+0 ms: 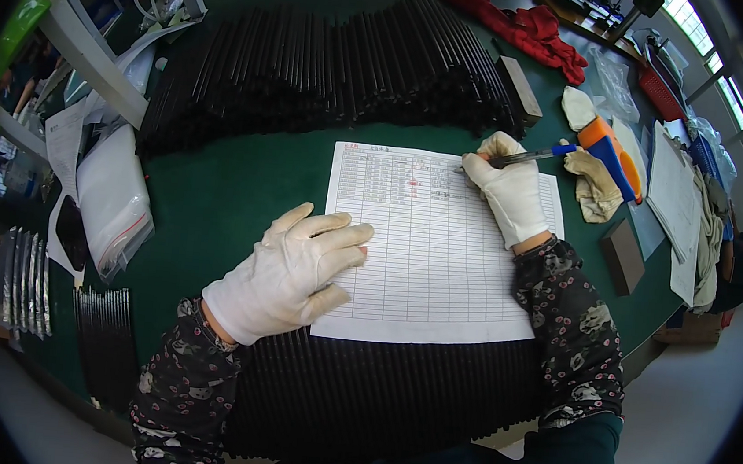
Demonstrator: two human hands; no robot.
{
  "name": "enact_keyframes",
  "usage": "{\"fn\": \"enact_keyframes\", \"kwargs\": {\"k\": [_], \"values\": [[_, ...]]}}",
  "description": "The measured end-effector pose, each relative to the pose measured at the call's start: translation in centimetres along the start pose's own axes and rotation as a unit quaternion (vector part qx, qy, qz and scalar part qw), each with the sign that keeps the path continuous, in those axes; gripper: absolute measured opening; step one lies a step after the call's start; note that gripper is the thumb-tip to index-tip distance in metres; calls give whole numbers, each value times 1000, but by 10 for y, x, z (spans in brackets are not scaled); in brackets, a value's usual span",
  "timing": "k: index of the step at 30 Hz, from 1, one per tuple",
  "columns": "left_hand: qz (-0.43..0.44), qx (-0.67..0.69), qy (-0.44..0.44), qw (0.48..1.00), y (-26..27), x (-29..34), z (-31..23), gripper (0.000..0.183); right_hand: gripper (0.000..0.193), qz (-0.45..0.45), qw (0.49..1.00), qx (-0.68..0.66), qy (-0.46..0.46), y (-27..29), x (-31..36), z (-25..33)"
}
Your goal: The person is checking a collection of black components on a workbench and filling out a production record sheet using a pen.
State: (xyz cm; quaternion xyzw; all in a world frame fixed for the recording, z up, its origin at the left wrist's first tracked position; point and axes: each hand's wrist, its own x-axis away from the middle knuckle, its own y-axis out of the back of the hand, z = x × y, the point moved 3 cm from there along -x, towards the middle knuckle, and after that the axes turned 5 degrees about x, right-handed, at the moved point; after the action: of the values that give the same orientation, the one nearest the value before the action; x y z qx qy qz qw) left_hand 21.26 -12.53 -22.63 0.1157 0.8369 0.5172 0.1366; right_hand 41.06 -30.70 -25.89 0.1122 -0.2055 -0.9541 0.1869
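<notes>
A white ruled form [438,282] lies in front of me, its upper rows filled with writing, partly in red. My right hand [508,186], in a white glove, grips a pen [533,155] with a blue end, its tip down at the upper right of the sheet. Flat on the sheet's left edge rests my gloved left hand [293,269], fingers spread; it holds nothing. Below the sheet, a row of thin black rods [374,400] lies side by side, partly covered by the paper and my forearms.
A large stack of black rods [333,61] spans the far side of the green table [235,180]. At right are an orange and blue object [612,160], a spare glove [594,190] and a dark block [623,257]. Plastic bags [114,196] and a smaller rod bundle [103,341] lie left.
</notes>
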Motion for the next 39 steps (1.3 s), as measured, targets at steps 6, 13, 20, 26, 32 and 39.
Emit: {"fn": "enact_keyframes", "kwargs": {"k": [6, 13, 20, 26, 32, 39], "values": [[-12, 5, -6, 1000, 1, 0, -1, 34, 16, -1, 1000, -3, 1, 0, 0, -2], [-6, 5, -4, 1000, 2, -1, -1, 34, 16, -1, 1000, -2, 6, -1, 0, -3], [-19, 6, -9, 1000, 0, 1, 0, 34, 16, 0, 1000, 6, 1, -1, -1, -2], [-14, 3, -7, 1000, 1, 0, 0, 33, 15, 8, 1000, 5, -10, 0, 0, -1], [-9, -1, -5, 1000, 0, 1, 0, 33, 15, 3, 1000, 12, 7, 0, -1, -3], [-15, 6, -7, 1000, 1, 1, 0, 34, 15, -7, 1000, 19, 11, 1, -1, -3]]}}
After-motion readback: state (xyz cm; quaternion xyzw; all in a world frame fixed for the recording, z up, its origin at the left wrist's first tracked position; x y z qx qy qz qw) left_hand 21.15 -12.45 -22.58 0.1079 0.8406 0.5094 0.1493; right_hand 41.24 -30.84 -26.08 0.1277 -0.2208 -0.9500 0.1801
